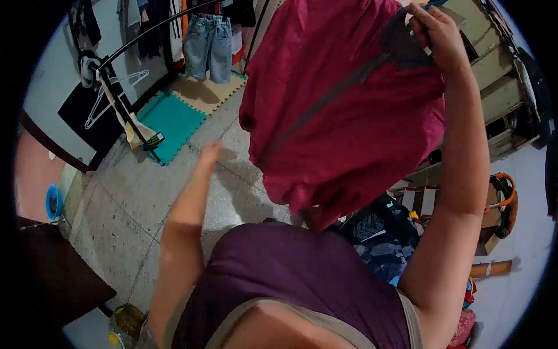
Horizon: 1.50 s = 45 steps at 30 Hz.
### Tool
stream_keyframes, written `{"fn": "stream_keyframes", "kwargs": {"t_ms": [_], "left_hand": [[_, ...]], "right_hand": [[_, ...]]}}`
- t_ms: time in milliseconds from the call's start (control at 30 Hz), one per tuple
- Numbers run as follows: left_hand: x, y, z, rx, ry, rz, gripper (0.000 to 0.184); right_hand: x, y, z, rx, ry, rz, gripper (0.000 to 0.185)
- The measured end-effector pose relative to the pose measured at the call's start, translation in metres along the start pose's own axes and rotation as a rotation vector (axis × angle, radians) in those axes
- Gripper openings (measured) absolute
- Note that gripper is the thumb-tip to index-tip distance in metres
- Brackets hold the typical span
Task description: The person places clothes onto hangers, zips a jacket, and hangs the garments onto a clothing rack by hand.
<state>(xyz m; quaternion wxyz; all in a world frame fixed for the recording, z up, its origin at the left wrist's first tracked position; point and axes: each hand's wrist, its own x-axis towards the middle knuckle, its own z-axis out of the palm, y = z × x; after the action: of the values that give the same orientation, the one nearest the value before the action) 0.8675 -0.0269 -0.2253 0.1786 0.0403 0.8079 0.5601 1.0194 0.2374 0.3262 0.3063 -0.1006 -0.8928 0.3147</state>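
Note:
A large dark red garment with a grey strip down its middle (337, 110) hangs in front of me, spread out from its dark collar at the upper right. My right hand (433, 32) is raised and closed on that collar, which carries a hanger-like blue edge. My left hand (213, 152) is to the left of the garment, apart from it, above the floor. Its fingers are foreshortened and blurred, so their pose and anything in them cannot be made out.
At the upper left stands a black clothes rack (157, 26) with denim shorts (208, 49) and white hangers (110, 96). Teal matting (171, 125) lies beneath. Dark clothes (383, 238) are piled at the lower right, near shelves (500, 93). A blue basin (53, 202) is far left.

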Motion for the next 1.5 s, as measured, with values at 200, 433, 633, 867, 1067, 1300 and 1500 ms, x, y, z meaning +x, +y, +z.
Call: {"fn": "stream_keyframes", "kwargs": {"t_ms": [200,433,633,867,1067,1300,1500], "left_hand": [[-0.023,0.184,-0.072,0.062,0.13,0.71,0.028],[-0.118,0.337,-0.035,0.421,0.177,1.454,0.039],[-0.161,0.339,-0.005,0.456,-0.053,1.257,0.039],[-0.153,0.335,-0.017,0.327,0.014,1.231,0.018],[-0.15,0.334,-0.052,0.28,0.055,1.027,0.016],[-0.132,0.335,-0.066,0.262,0.051,0.87,0.019],[-0.081,0.331,-0.087,0.176,-0.049,0.796,0.021]], "right_hand": [[-0.012,0.065,0.02,0.111,-0.171,-0.154,0.024],[-0.077,0.071,0.046,-0.009,-0.361,-0.164,0.024],[-0.117,0.065,0.032,0.18,-0.463,-0.14,0.018],[-0.109,0.117,-0.02,0.325,-0.491,-0.174,0.024],[-0.103,0.195,-0.022,0.515,-0.71,-0.139,0.028],[-0.102,0.195,0.027,0.772,-0.834,-0.163,0.033],[-0.086,0.175,0.062,1.012,-0.784,0.044,0.04]]}}
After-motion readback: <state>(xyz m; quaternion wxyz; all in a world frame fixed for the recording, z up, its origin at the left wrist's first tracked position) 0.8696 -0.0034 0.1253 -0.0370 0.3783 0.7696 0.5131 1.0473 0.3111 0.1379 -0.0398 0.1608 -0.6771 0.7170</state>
